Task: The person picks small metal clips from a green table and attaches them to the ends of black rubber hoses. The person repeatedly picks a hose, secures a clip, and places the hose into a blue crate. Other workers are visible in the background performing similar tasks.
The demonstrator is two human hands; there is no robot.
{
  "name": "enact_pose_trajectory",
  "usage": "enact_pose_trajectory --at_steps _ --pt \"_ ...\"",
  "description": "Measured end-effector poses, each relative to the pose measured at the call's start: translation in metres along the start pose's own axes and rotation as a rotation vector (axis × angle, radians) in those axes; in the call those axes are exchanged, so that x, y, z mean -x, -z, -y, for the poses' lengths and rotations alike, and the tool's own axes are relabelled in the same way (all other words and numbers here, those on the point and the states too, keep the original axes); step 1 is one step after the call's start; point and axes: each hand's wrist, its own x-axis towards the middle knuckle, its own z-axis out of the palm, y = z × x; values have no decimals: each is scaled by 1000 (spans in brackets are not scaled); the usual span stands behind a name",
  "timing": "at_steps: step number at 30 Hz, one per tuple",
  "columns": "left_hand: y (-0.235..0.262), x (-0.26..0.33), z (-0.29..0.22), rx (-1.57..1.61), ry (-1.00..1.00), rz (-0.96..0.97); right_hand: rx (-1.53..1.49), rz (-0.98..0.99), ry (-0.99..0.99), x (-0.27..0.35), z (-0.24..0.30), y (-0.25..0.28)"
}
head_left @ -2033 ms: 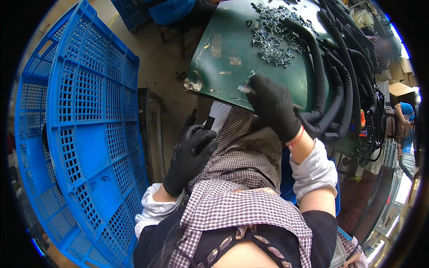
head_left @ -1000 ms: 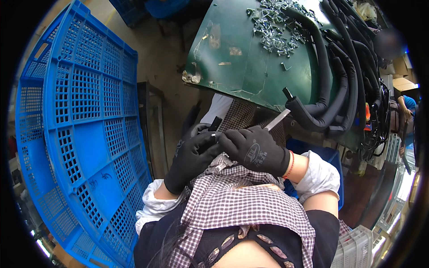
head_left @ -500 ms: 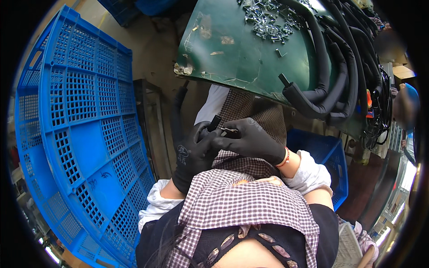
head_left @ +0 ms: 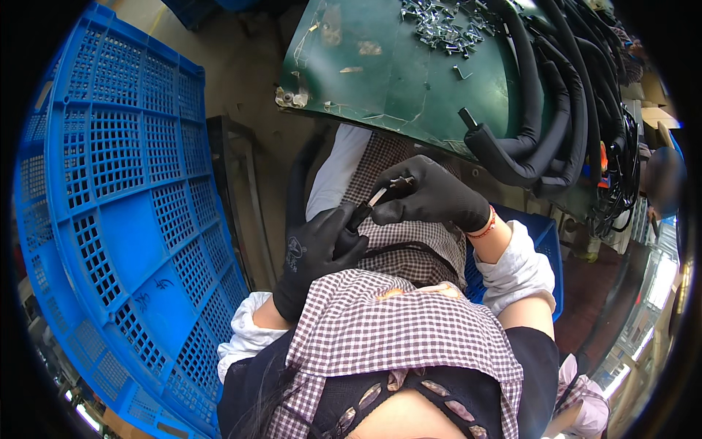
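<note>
- so the left hand (head_left: 314, 245), in a black glove, is curled around the end of a black tube (head_left: 358, 217), fingers wrapped pretty snug
- right hand (head_left: 431, 196), same kind of glove, is pinching a small shiny metal piece (head_left: 377, 196) between thumb and fingers; its lower end is right up at the tube's tip, but can't tell if it's inside or just touching
- both hands are close together over the lap, just off the near edge of the green table (head_left: 351, 91), with the checked apron (head_left: 398, 322) right below them
- there's also a dark padded length (head_left: 297, 183) going up and away behind the left hand, kinda dim, can't tell if it's the same piece as the tube
- up on the table: a messy pile of metal clips (head_left: 442, 28), plus one loose clip (head_left: 461, 72) sitting a bit nearer
- right side of the table has a bunch of black foam-covered hoses (head_left: 512, 157) bent and stacked together, one with a thin black end poking out
- big blue mesh crate (head_left: 126, 219) stands tilted on the left, and a blue bin (head_left: 545, 238) sits low on the right, partly behind the right forearm
</note>
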Motion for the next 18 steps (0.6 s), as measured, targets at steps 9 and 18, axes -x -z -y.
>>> enact_pose_trajectory --at_steps 9,18 --pt "-11 11 20 -85 -162 -97 28 191 215 -22 -19 7" --pt "-13 19 19 -55 -233 -168 -292 510 -165 -37 -20 8"
